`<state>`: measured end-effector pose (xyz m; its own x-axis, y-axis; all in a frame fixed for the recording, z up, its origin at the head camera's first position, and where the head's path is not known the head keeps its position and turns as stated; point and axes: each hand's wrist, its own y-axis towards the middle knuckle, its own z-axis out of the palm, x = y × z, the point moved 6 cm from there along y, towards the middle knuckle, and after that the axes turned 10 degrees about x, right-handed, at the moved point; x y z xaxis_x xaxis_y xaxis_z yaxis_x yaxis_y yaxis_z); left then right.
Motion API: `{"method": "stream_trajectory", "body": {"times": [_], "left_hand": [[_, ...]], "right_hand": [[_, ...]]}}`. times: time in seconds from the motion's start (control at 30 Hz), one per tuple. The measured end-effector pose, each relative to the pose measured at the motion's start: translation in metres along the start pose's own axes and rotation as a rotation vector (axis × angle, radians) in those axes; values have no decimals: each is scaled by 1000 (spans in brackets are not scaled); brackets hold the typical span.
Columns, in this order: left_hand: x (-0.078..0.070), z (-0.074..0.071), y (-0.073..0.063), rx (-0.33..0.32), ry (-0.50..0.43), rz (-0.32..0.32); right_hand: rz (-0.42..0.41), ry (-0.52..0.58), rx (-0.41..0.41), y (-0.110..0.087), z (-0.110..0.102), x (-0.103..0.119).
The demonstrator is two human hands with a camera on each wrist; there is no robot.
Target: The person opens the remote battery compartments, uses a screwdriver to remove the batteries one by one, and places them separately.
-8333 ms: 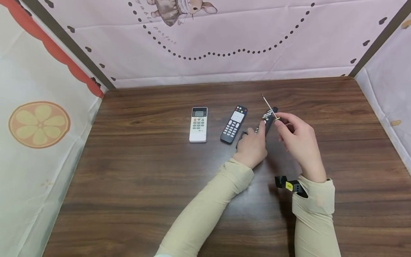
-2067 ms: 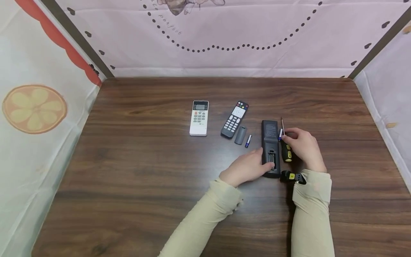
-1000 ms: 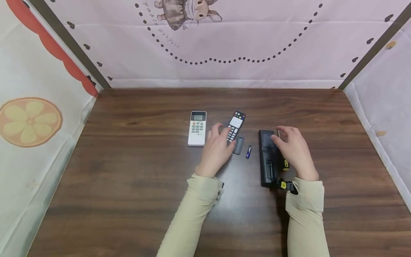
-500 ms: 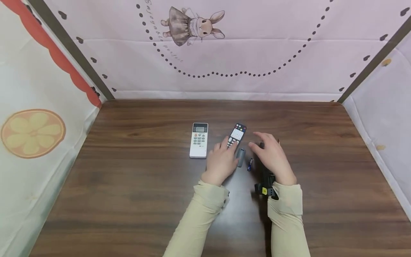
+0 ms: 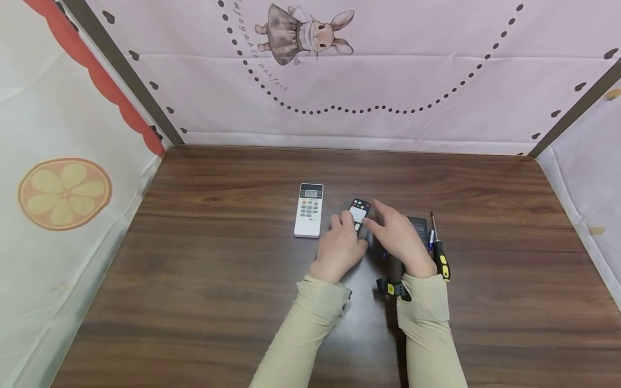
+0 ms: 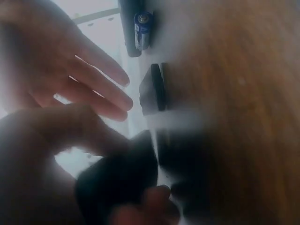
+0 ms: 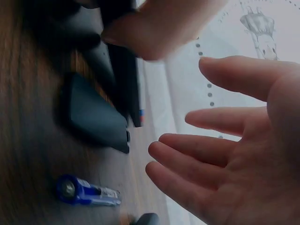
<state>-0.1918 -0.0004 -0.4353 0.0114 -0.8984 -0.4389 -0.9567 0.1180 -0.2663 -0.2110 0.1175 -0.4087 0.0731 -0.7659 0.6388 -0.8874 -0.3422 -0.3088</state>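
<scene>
Left hand (image 5: 338, 250): thumb and fingers curled round the near end of a slim black remote (image 5: 358, 215) with coloured buttons.
Right hand (image 5: 400, 237): fingers nearly straight and spread, holding nothing, just beside that remote's right edge (from above it looks like touching, but the right wrist view shows a gap).
Slim remote: between the two hands, its far end poking out past the left fingers; whether it touches the table I cannot tell.
Small grey panel (image 7: 96, 112) and blue battery (image 7: 89, 191): on the wood between the hands, apart from each other, leaving little room there.
Larger black remote (image 5: 418, 226): under the right hand and wrist, only its far end plain to me.
Second battery (image 5: 430, 240) and screwdriver (image 5: 441, 261): right of the right hand, just past the larger remote's right edge.
White remote (image 5: 308, 211): beyond the left hand and to its left.
Table (image 5: 194, 258): wood runs wide left of the left hand; its back edge lies well beyond both hands.
</scene>
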Motion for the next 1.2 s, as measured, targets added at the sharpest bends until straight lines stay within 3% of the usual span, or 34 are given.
{"method": "stream_trajectory", "body": {"times": [0.17,0.37,0.47,0.6,0.73,1.0,1.2], "left_hand": [[14,-2,1,30,-172,-30],[19,-10,1,48,-396,50],[17,-15,0,94,-628,127],[14,-20,-6,182,-1053,198],[17,-30,-13,170,-1339,251],[28,-41,-19,169,-1514,297],[34,-47,-19,177,-1505,337]], "right_hand": [[16,7,20,-2,3,3],[-57,78,-45,-4,2,9],[-116,130,-89,-7,1,17],[-215,144,-124,-12,2,32],[-275,130,-112,-17,6,48],[-313,129,-99,-27,12,69],[-359,121,-134,-29,6,73]]}}
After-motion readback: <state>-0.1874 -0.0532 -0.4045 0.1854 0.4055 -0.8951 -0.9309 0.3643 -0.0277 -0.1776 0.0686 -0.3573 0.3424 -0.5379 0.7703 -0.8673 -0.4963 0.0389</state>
